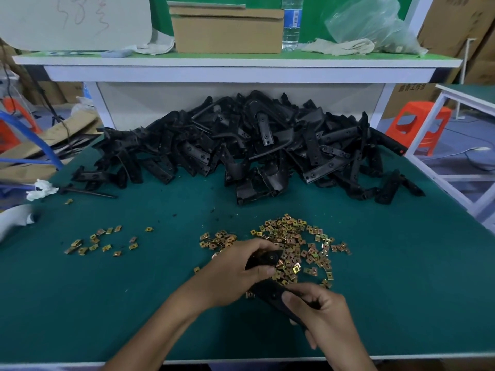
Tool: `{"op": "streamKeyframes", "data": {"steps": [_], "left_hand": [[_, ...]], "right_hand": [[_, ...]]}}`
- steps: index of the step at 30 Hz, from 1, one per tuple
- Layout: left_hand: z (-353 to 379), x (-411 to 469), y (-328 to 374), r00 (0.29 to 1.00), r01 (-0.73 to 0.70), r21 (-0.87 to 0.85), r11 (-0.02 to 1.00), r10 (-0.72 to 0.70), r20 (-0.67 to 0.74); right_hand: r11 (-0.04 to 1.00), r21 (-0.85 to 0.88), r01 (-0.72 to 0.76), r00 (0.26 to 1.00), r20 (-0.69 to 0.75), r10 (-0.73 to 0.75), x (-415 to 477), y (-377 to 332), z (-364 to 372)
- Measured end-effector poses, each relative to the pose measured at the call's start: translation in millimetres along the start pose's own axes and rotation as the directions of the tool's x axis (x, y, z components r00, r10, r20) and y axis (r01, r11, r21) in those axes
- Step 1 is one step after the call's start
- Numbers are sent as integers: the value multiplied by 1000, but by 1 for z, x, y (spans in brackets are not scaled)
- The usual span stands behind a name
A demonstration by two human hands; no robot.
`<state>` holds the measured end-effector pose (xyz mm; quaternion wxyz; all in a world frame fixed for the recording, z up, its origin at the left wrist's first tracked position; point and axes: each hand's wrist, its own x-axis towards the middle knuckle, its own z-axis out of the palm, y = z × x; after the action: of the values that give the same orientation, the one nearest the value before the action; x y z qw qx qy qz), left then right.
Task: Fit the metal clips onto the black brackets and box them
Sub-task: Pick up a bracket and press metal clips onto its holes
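Head view: two hands hold one black bracket [265, 288], long and smooth, near front edge of tabletop [134, 290]. Left hand [235, 271] curled round top end, right hand [321, 314] clamped on bottom end. Metal clips [292, 245]: small shiny gold squares, too many to count, heaped just behind hands. Bracket pile [254, 145] at back edge, uncountable. One brown cardboard box [227, 30] on shelf.

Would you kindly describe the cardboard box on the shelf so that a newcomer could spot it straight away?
Look above the green work mat to the white shelf running across the back. Near its middle stands the cardboard box, just left of a clear water bottle. It is the only brown carton on that shelf, its top flaps loosely closed.
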<state>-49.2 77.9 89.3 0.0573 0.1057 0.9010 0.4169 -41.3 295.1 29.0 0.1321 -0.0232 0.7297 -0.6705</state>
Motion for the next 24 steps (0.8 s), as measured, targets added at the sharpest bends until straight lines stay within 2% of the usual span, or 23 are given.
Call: {"op": "streamKeyframes", "data": {"steps": [2, 5, 9, 13, 18, 24], "left_hand": [[-1, 0, -1, 1000, 1, -32, 999, -2, -31], [-5, 0, -3, 1000, 0, -53, 999, 1, 29], [-9, 1, -2, 999, 41, -232, 972, -37, 19], [-9, 4, -2, 973, 168, -421, 892, -219, -76], [-11, 4, 0, 974, 85, -359, 929, -153, -165], [-13, 2, -2, 988, 46, -254, 966, -81, -128]], "right_hand": [[1000, 7, -2, 1000, -1, 2, 0, 1, 1], [1000, 9, 7, 1000, 4, -7, -1, 2, 0], [1000, 16, 10, 1000, 1, -10, 0, 2, -1], [1000, 15, 19, 1000, 7, -19, -1, 2, -1], [1000, 0, 21, 1000, 17, -21, 0, 3, -1], [1000, 18, -2, 1000, -3, 2, 1, 5, -1]]}}
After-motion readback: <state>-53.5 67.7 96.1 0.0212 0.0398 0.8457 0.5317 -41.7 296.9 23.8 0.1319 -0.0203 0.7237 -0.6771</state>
